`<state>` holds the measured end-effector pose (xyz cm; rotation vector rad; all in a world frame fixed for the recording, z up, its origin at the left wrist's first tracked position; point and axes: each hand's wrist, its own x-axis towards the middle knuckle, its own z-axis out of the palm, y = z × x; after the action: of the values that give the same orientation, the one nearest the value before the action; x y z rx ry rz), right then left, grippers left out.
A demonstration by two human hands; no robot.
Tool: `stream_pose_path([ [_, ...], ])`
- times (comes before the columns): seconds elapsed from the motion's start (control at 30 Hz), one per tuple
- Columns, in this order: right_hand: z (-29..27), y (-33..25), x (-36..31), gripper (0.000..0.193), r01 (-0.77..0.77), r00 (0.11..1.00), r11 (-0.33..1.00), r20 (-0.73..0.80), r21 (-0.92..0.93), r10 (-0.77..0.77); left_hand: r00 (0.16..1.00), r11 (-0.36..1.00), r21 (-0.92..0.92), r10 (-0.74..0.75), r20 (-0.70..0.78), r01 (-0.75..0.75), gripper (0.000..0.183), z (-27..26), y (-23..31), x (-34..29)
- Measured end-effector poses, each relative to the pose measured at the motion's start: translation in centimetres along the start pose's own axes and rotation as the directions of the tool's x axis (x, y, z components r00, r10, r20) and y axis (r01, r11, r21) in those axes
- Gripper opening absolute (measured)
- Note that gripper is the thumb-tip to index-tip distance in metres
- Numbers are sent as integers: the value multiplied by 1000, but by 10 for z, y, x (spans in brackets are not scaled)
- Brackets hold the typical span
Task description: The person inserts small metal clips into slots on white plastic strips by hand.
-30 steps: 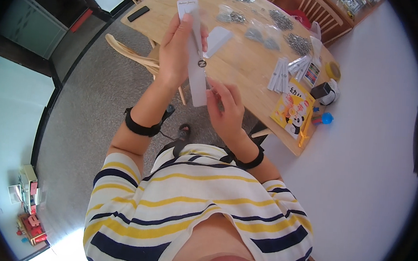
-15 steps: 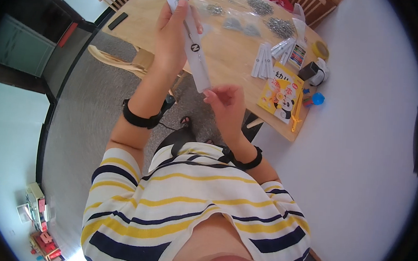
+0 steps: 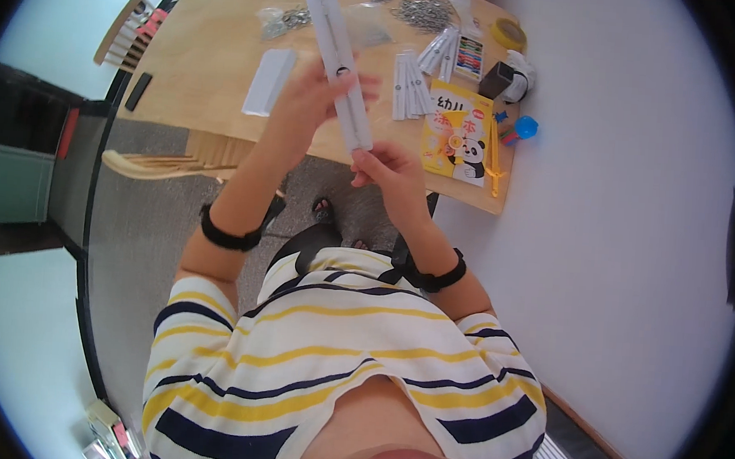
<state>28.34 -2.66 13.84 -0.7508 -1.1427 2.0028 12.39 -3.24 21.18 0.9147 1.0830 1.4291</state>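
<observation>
A long narrow white card (image 3: 325, 18) slants between my hands above the table's near edge. It carries a thin silver chain with a round dark charm (image 3: 343, 71), and it seems to sit in a clear sleeve. My left hand (image 3: 301, 106) grips the card around its middle, thumb across the front near the charm. At the lower end, my right hand (image 3: 394, 177) pinches the tip between thumb and fingers. A stack of blank white strips (image 3: 269, 82) lies on the table, left of my left hand. Several similar carded chains (image 3: 407, 85) are fanned out to the right.
Piles of silver chains (image 3: 427, 13) and a clear plastic bag (image 3: 368, 26) cover the table's far side. At the right are a yellow book (image 3: 441, 154), a crayon box (image 3: 470, 57), yellow tape (image 3: 508, 34) and a black box (image 3: 496, 80). A wooden chair (image 3: 165, 165) stands at the near left.
My left hand has slid down from the card's upper end to its middle. The view has shifted, and the stack of white strips now shows. My right hand still pinches the lower end.
</observation>
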Motion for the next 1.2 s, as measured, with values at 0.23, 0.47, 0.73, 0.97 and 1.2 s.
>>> stream_pose_path([
  [0.23, 13, 6, 38, 16, 80, 992, 986, -90, -145, -94, 991, 997, -36, -70, 118, 74, 36, -36, -30, 8],
  [0.47, 20, 21, 84, 23, -9, 973, 688, -164, -726, -161, 998, 1000, -28, 9, 61, -7, 29, -78, -40, 37],
  [0.73, 40, 36, 118, 25, -136, 984, 984, -133, -117, 120, 998, 999, 16, -49, -34, 50, 28, -114, -57, 57],
  [0.97, 41, 46, 131, 26, -251, 952, 968, -187, -21, 242, 987, 991, -22, -132, 86, 135, 28, -138, -74, 68],
  [1.2, 5, 47, 128, 24, -222, 904, 975, -372, 12, 210, 938, 934, 99, -346, 18, 343, 33, -175, -143, 108],
])
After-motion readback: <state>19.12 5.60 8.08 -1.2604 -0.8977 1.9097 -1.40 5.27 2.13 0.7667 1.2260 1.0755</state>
